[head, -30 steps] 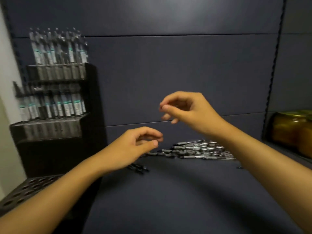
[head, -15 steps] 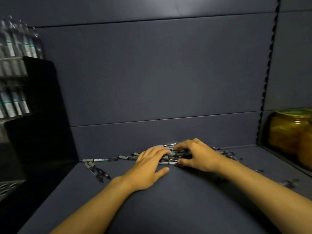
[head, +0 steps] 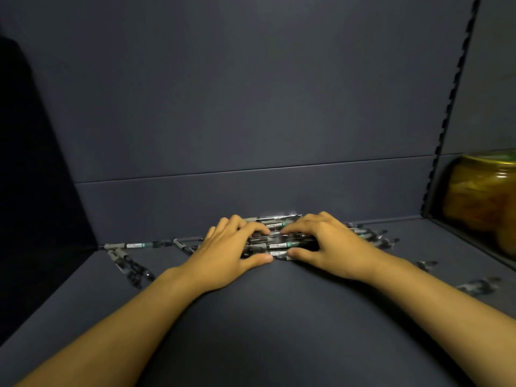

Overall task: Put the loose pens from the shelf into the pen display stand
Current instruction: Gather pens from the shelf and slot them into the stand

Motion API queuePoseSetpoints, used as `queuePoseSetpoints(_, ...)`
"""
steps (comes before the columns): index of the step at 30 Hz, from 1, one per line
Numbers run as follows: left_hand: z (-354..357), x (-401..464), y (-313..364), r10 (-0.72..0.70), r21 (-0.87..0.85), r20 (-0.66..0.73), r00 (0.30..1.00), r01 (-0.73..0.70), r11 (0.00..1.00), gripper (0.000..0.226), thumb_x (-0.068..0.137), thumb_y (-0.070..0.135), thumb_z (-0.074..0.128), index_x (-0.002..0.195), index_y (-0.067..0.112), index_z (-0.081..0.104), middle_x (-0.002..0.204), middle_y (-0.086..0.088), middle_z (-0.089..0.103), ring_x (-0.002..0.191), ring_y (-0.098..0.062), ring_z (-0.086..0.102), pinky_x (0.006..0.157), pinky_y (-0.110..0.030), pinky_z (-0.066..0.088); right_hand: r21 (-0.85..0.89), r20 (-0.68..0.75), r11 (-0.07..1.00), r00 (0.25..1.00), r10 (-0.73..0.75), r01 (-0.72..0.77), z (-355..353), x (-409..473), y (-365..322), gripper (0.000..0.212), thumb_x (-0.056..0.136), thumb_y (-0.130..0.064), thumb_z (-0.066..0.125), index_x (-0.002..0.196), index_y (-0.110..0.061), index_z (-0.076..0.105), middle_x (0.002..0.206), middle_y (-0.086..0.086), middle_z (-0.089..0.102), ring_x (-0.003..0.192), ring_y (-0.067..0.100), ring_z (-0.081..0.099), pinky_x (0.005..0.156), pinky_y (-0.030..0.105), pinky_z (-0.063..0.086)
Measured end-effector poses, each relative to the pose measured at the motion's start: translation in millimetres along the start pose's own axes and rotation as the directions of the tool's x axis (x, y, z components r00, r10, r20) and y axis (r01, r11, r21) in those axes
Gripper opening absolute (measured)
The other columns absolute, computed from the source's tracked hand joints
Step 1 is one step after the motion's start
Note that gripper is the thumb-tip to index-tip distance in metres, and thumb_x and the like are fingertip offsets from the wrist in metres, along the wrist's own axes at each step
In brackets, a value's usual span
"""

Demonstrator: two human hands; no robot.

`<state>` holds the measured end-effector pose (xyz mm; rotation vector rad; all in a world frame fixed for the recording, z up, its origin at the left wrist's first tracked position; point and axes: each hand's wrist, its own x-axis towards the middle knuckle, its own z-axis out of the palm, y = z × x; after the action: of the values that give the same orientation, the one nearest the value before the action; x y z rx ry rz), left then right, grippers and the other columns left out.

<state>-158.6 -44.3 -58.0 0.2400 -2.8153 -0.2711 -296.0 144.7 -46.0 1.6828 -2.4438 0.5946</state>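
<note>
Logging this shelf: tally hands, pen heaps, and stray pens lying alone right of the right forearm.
Hands: 2, left hand and right hand, both curled over the heap
Pen heap: 1
Stray pens: 2, near stray pen and far stray pen
Total: 5

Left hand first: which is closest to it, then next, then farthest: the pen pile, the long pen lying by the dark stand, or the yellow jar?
1. Pen pile: right under the left hand, whose fingers rest on it.
2. Long pen: to the left, lying along the back wall by the dark stand.
3. Yellow jar: far on the right, beyond the right hand.
</note>
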Motion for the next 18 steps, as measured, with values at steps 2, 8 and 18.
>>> queuePoseSetpoints(2,-0.6,0.4,1.0,-0.021,-0.043,0.008,1.0,0.021,0.999,0.043,0.085,0.066,0.053,0.122,0.047,0.044,0.114,0.017,0.039,0.112,-0.007,0.036,0.106,-0.035,0.033,0.014,0.015,1.0,1.0,-0.012,0.012,-1.8,-1.4,-0.2,0.05,0.089,-0.048,0.065,0.137,-0.041,0.052,0.134,-0.016,0.053,0.122,0.008,0.042,0.102,0.021,0.033)
queuePoseSetpoints(8,-0.7,-5.8,16.9,-0.041,0.012,0.046,0.998,0.041,0.999,0.05,0.083,0.072,0.047,0.117,0.037,0.039,0.12,0.017,0.037,0.117,-0.008,0.035,0.101,-0.032,0.033,0.054,0.096,0.995,0.991,-0.093,0.088,-9.1,-7.0,-6.2,0.056,0.085,-0.044,0.073,0.137,-0.039,0.053,0.122,-0.023,0.053,0.108,-0.004,0.045,0.087,-0.003,0.028)
queuePoseSetpoints(18,-22.8,-11.0,5.8,0.043,-0.092,0.263,0.964,-0.019,0.996,0.083,0.07,0.073,0.062,0.143,0.046,0.033,0.14,0.021,0.034,0.132,-0.002,0.03,0.114,-0.031,0.03,-0.012,0.181,0.999,0.983,0.038,-0.036,-35.0,-14.5,9.4,0.068,0.069,-0.058,0.081,0.131,-0.041,0.058,0.123,-0.02,0.059,0.112,0.002,0.054,0.099,0.022,0.043)
